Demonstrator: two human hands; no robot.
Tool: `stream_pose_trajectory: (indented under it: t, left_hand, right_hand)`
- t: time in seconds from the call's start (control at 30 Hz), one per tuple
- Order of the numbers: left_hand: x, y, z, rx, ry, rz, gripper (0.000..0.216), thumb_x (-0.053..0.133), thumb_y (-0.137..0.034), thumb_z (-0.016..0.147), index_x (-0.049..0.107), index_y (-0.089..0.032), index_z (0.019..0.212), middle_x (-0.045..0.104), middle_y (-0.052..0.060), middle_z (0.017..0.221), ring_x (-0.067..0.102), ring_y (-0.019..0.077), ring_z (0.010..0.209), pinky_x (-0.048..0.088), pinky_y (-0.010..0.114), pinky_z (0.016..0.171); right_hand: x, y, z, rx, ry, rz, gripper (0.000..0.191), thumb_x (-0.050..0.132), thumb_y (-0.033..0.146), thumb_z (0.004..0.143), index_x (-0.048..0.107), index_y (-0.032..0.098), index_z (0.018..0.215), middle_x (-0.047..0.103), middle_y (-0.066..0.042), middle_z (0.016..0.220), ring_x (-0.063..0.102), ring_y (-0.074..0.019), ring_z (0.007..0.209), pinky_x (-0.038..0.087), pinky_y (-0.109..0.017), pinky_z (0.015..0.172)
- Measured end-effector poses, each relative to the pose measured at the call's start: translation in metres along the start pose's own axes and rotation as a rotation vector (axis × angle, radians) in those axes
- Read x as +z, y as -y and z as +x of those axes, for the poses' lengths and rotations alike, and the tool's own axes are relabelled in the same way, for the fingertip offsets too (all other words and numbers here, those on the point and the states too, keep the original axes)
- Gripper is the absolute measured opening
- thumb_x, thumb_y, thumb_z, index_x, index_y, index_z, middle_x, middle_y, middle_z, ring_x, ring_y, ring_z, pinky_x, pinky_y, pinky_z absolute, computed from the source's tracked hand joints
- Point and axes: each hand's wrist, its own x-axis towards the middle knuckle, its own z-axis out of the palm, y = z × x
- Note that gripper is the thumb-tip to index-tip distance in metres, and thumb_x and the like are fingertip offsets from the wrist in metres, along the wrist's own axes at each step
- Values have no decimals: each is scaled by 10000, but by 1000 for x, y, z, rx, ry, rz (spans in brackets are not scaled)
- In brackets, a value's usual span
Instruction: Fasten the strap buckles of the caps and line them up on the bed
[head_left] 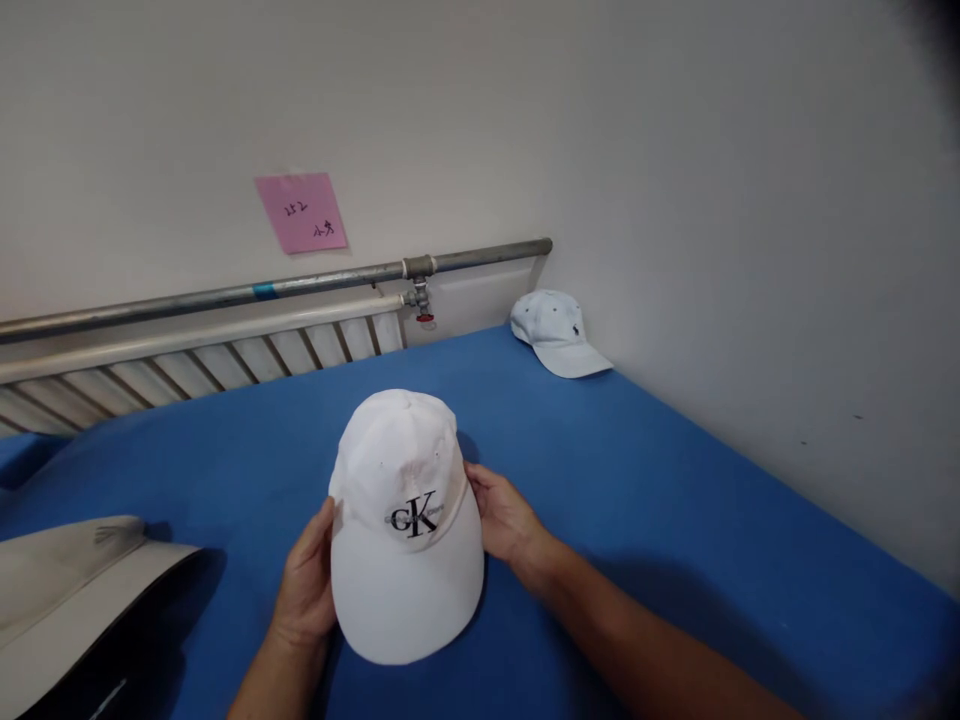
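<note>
A white baseball cap [401, 470] with a black and grey letter logo on its front is held between my two hands, its brim pointing toward me. My left hand [309, 580] grips the left side of the cap, thumb on the outside and the other fingers mostly hidden behind or under it. On the opposite side my right hand [506, 515] holds the edge near where brim and crown meet, its fingertips partly hidden. Beneath the cap lies a blue surface [637, 470].
A pale blue-white cap [555, 325] with a small dark emblem rests in the far corner by the wall. At the lower left is a large cream-coloured item [71, 580] with a dark underside. A radiator [210, 365], pipe [315, 285] and pink note [302, 213] line the back wall.
</note>
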Motion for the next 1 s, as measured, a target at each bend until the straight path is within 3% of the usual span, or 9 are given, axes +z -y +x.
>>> stream_pose_trajectory:
  t: [0.13, 0.3, 0.4, 0.5, 0.6, 0.7, 0.83, 0.93, 1.0]
  left_hand:
    - [4, 7, -4, 13, -166, 114, 216, 627, -89, 780, 756, -119, 950, 774, 105, 840, 734, 283, 805, 509, 426, 956]
    - [13, 8, -7, 26, -180, 148, 378, 643, -85, 777, 684, -122, 1150, 772, 115, 871, 735, 285, 790, 528, 432, 929]
    - [7, 5, -5, 58, -177, 111, 292, 604, -69, 808, 732, -161, 1054, 776, 88, 857, 737, 263, 789, 522, 411, 942]
    - [-4, 4, -2, 40, -81, 38, 272, 547, -75, 849, 764, -190, 968, 774, 74, 899, 734, 253, 828, 495, 403, 977]
    - [-10, 5, 0, -19, 41, -9, 298, 495, -115, 891, 756, -183, 1017, 762, 91, 963, 713, 272, 929, 445, 429, 1029]
    - [-8, 8, 0, -60, 93, -47, 316, 467, -144, 910, 748, -165, 1051, 755, 101, 989, 679, 284, 1021, 390, 444, 1073]
    - [-2, 10, -6, -149, 195, -88, 317, 476, -231, 917, 751, -153, 1054, 746, 96, 1025, 639, 295, 1098, 363, 440, 1091]
    - [-2, 8, -10, -200, 304, -70, 338, 529, -314, 890, 742, -126, 1074, 744, 113, 1024, 633, 324, 1101, 371, 449, 1082]
    - [-1, 8, -11, -210, 287, -61, 326, 558, -313, 873, 748, -127, 1061, 751, 117, 997, 645, 333, 1075, 383, 462, 1070]
  right_hand:
    - [-1, 0, 1, -17, -10, 17, 149, 540, 252, 847, 656, 159, 834, 706, -33, 702, 678, -186, 720, 528, -339, 797]
    - [5, 3, -3, -24, -80, 96, 138, 551, 235, 845, 663, 156, 828, 704, -23, 701, 659, -170, 682, 510, -324, 809]
    - [11, 3, -9, -9, -7, 112, 155, 586, 269, 827, 673, 149, 870, 714, -28, 731, 658, -170, 694, 496, -328, 835]
    - [13, 0, -14, 58, 139, 78, 260, 631, 320, 775, 678, 124, 941, 721, -48, 743, 673, -201, 753, 475, -360, 887]
    - [14, -1, -19, 115, 213, 46, 350, 666, 327, 713, 671, 109, 988, 729, -67, 770, 680, -232, 835, 454, -386, 925]
    - [19, 2, -24, 100, 209, 68, 422, 659, 437, 721, 667, 127, 1008, 734, -82, 819, 671, -261, 920, 447, -413, 932]
    - [30, 7, -32, 49, 159, 76, 519, 519, 619, 786, 672, 178, 1013, 735, -84, 856, 669, -274, 937, 462, -442, 900]
    - [34, 2, -32, 21, 131, 6, 421, 522, 542, 791, 695, 191, 944, 734, -72, 806, 679, -259, 880, 482, -414, 858]
    - [32, -4, -32, 42, 127, -66, 340, 578, 478, 741, 705, 183, 850, 722, -63, 726, 678, -250, 813, 496, -388, 815]
